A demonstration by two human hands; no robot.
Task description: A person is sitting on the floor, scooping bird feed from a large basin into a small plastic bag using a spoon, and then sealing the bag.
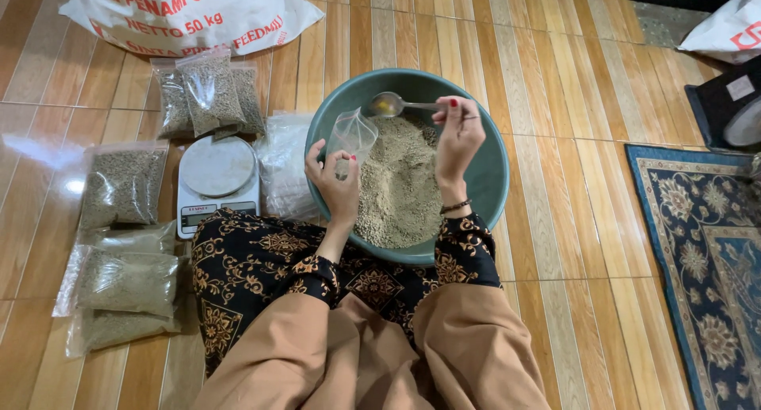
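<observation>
A large teal basin (491, 172) on the floor holds a heap of fine grey-brown feed grain (400, 188). My left hand (337, 184) holds a small clear plastic bag (353, 137) open over the basin's left side. My right hand (458, 137) grips the handle of a metal spoon (388, 104) held level above the bag's mouth, its bowl showing only a trace of yellowish content. Both hands hover over the grain, close together.
A white kitchen scale (216, 180) stands left of the basin, beside a stack of empty clear bags (281, 168). Filled grain bags lie at the far left (123, 186) and behind the scale (208, 93). A big white sack (190, 10) is at top left; a patterned rug (705, 244) at right.
</observation>
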